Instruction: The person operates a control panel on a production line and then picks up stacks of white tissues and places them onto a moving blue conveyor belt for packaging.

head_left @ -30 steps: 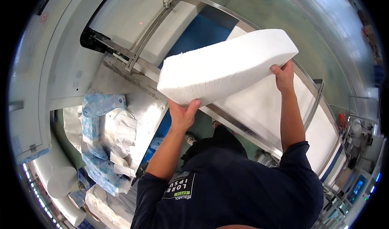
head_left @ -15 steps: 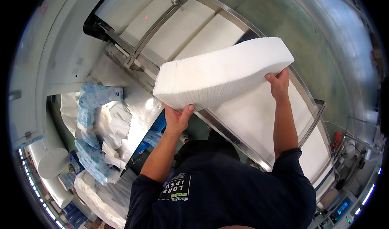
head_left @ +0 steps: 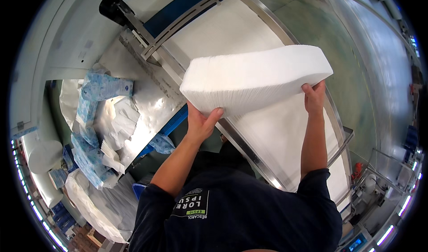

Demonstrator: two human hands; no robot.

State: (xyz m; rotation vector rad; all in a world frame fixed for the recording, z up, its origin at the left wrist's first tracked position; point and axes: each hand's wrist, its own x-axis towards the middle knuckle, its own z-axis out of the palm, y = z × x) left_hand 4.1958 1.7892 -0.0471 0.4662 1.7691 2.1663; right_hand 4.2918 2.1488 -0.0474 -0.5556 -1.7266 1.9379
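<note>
A long stack of white folded paper sheets is held up between my two hands, bending slightly along its length. My left hand grips its left end from below, thumb against the near side. My right hand is closed around the underside of its right end, thumb also on the near side. Beneath it runs a metal-edged conveyor. More white stacked paper lies on the conveyor under and beyond the held stack, partly hidden by it.
A slotted metal rail crosses the conveyor's far part, where blue belt shows. On the left, a metal table carries blue-and-white patterned wrapping and loose white paper. A large white bag and white rolls stand at lower left.
The held stack sits a little farther right in the picture, still in both hands. On the conveyor, the far paper has shifted nearer, and blue belt now shows behind it. My view has turned slightly.
</note>
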